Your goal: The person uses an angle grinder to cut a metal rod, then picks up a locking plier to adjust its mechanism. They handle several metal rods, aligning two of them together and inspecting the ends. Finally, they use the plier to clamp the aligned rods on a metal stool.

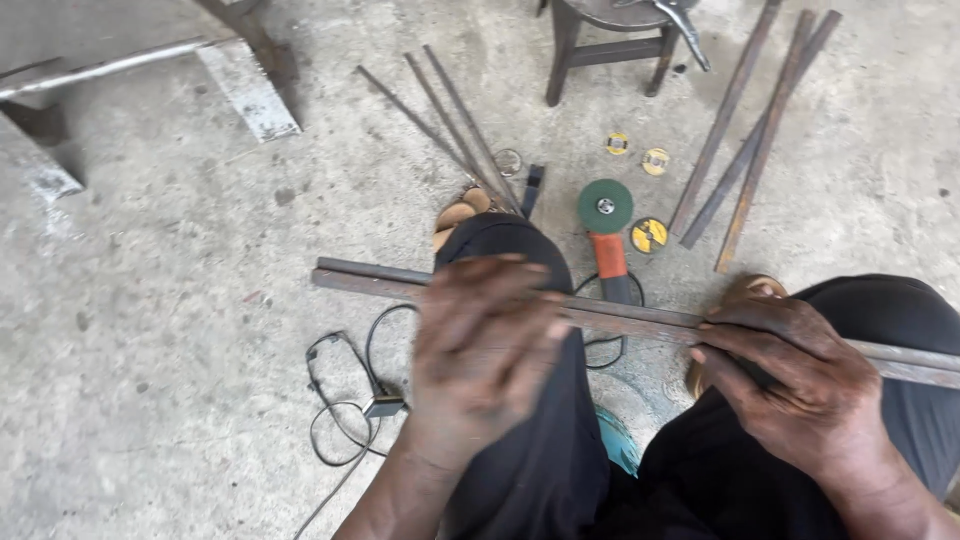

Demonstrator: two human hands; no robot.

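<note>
A long rusty steel bar (370, 278) lies across both of my knees, running from left to far right. My left hand (485, 350) rests over it above the left knee, fingers spread across the bar. On the right knee, my right hand (790, 375) grips the same bar, fingers wrapped around it. Between my legs on the concrete floor lies an orange angle grinder (607, 240) with a green disc, its black cable (345, 400) looping to the left.
Several loose steel bars (745, 130) lie on the floor at upper right and more thin rods (450, 120) at centre. Small yellow discs (650, 235) sit by the grinder. A wooden stool (610, 40) stands at top, a metal frame (120, 65) at upper left.
</note>
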